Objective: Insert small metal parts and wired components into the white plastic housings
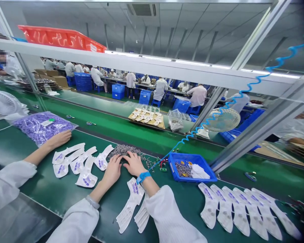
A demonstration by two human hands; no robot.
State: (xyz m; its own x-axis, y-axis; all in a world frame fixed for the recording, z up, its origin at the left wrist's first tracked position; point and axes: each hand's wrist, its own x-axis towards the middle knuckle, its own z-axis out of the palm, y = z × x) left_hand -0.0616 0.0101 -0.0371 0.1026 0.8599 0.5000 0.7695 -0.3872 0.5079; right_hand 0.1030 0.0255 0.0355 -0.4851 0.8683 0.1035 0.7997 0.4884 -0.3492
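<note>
My left hand (112, 172) and my right hand (134, 164) lie close together at the near edge of a pile of small grey metal parts (128, 149), perhaps screws. Fingers of both hands are bent but apart, tips touching the pile; nothing shows held in either. A blue wrist strap (143, 177) circles my right wrist, joined to a coiled blue cord (209, 118). Under my forearms lie two curved white plastic pieces, one a white shell (131, 202) with purple bits. Left of my hands are several similar white shells (86, 173).
Another person's hand (59, 139) rests by a bag of purple parts (44, 126). A blue bin (192, 180) holds small parts and a white bag. Several white shells (225, 212) stand in a row at right. Behind runs a green conveyor belt (107, 133) with a metal frame post (263, 130).
</note>
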